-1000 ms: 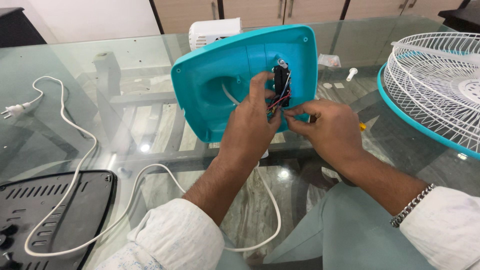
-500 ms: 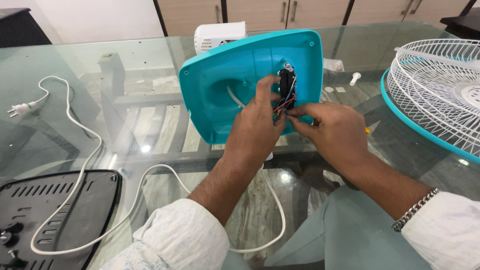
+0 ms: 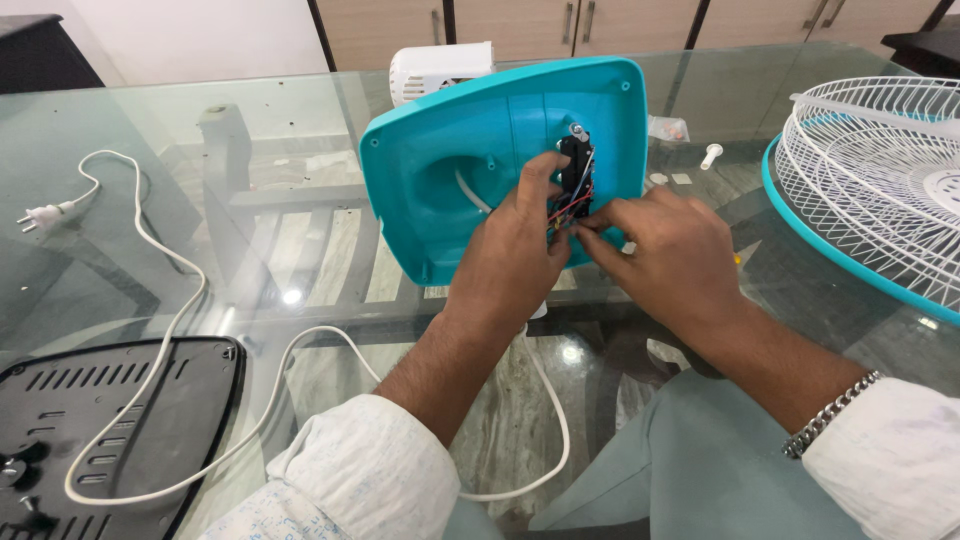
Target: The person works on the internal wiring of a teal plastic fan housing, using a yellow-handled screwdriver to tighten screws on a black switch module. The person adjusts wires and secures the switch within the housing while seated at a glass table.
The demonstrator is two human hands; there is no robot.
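A turquoise fan base housing (image 3: 480, 150) stands tilted on the glass table (image 3: 250, 230), its hollow underside facing me. A black switch block (image 3: 574, 165) with red and black wires (image 3: 572, 207) sits inside it. My left hand (image 3: 515, 250) presses against the housing, thumb on the switch block. My right hand (image 3: 660, 250) pinches the wires just below the block. A white power cord (image 3: 160, 290) runs from the housing across the table to a plug (image 3: 45, 214) at the left.
A white wire fan guard with a turquoise rim (image 3: 880, 190) lies at the right. A black vented cover (image 3: 100, 420) rests at the lower left. A white motor unit (image 3: 440, 68) stands behind the housing. Small white parts (image 3: 710, 155) lie nearby.
The view has shifted slightly, so the housing sits a little further right and higher. Both hands stay at the switch block and wires, fingers shifting a little.
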